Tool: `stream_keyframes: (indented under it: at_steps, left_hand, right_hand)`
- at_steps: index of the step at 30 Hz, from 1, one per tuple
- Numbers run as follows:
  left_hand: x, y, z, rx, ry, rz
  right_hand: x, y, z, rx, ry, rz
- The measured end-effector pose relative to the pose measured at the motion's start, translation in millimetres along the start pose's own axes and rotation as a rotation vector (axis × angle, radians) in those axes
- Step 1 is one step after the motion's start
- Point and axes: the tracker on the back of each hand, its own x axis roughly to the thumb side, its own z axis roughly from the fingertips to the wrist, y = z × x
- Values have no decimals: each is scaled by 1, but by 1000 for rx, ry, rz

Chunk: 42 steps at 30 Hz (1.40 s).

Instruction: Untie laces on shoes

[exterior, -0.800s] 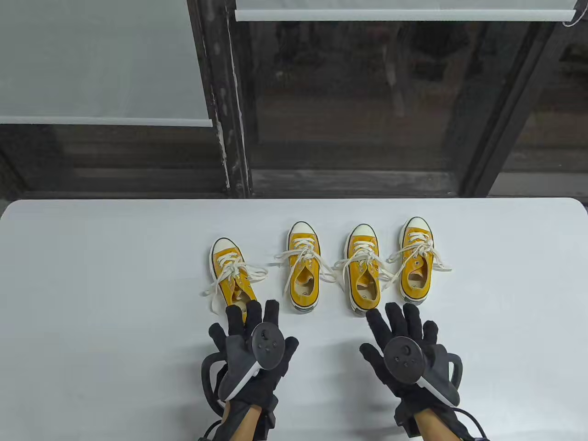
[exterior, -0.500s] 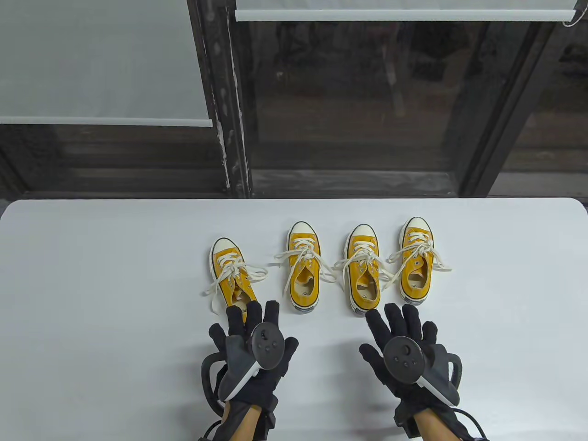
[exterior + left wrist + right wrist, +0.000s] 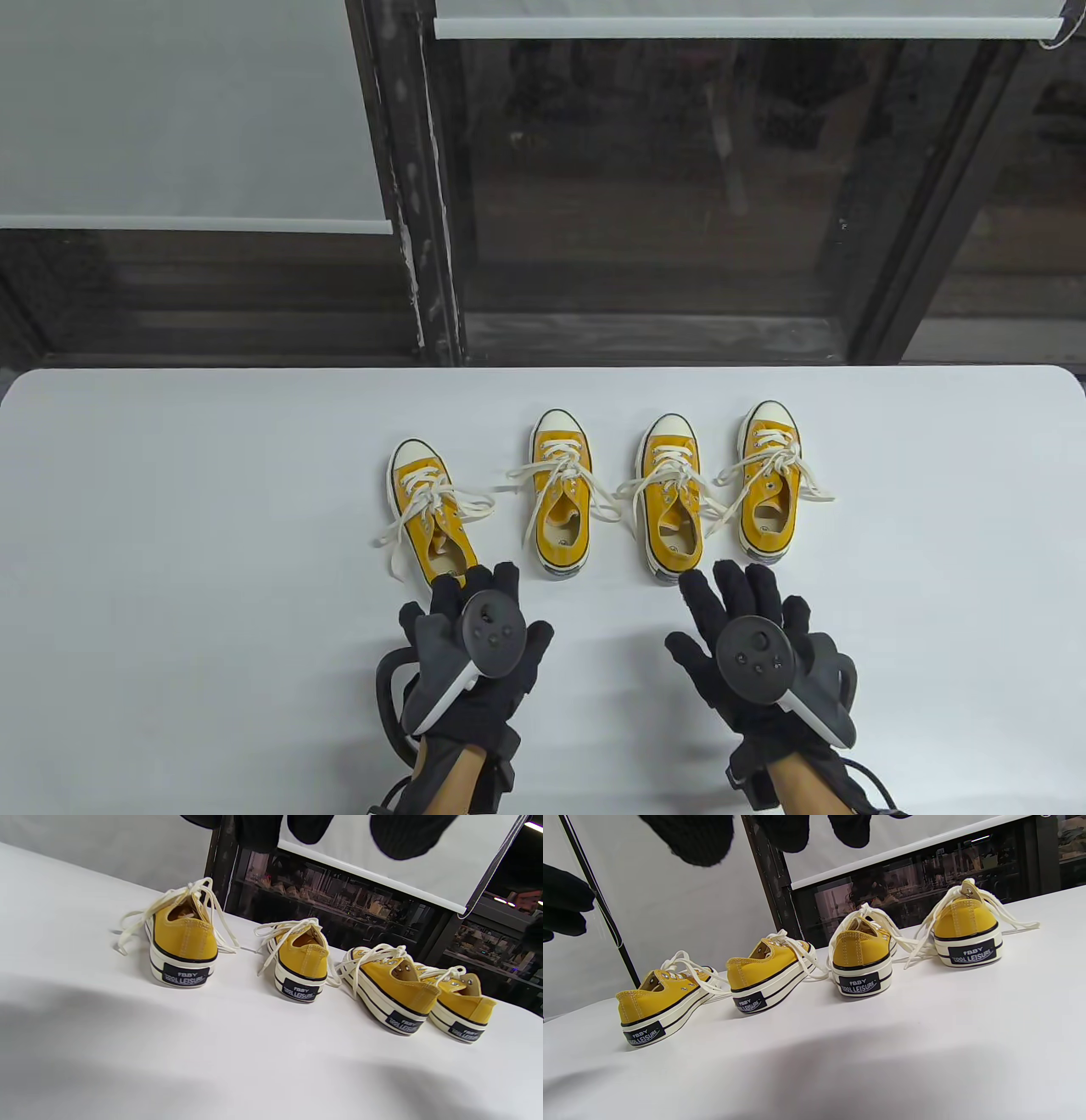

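Observation:
Four yellow canvas sneakers stand in a row on the white table (image 3: 170, 509), toes pointing away. The white laces of each lie loose and spread to both sides. My left hand (image 3: 477, 598) hovers open and empty just behind the heel of the leftmost shoe (image 3: 428, 509). My right hand (image 3: 736, 594) hovers open with fingers spread, just behind the heel of the third shoe (image 3: 673, 501). The second shoe (image 3: 560, 501) and the fourth shoe (image 3: 769, 484) are untouched. In the left wrist view the leftmost shoe's heel (image 3: 182, 938) is nearest, with fingertips (image 3: 403, 836) at the top.
A dark window frame (image 3: 416, 212) and white roller blinds (image 3: 170, 110) stand behind the table's far edge. In the right wrist view all the heels show, the fourth shoe (image 3: 967, 929) at the right, and my left hand (image 3: 564, 904) at the left edge.
My left hand has shifted slightly right and back, its fingers drawn closer together. My right hand has barely moved. The shoes and laces have not moved.

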Motion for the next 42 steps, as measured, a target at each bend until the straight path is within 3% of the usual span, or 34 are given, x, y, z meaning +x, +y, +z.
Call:
stream_keyframes:
  at_steps: [4, 10, 14, 17, 22, 28, 34, 42]
  left_hand:
    - [-8, 19, -11, -25, 70, 113]
    - [-39, 64, -39, 20, 270, 224]
    - [-62, 76, -65, -16, 396, 268]
    - [-74, 68, -87, -101, 493, 234]
    - [-91, 33, -123, -270, 651, 158]
    - [-102, -2, -149, -353, 719, 137]
    - [-111, -22, -157, -334, 729, 136]
    - [-100, -2, -135, -191, 599, 116]
  right_hand:
    - [-3, 0, -1, 13, 15, -17]
    - [-5, 0, -2, 21, 28, -48]
    - [-6, -1, -3, 28, 34, -65]
    - [-6, -1, -3, 30, 36, -73]
    - [-7, 0, -3, 38, 34, -83]
    - [-7, 2, -5, 61, 34, -89]
    - [-7, 2, -5, 57, 33, -92]
    - [-8, 1, -5, 61, 43, -102]
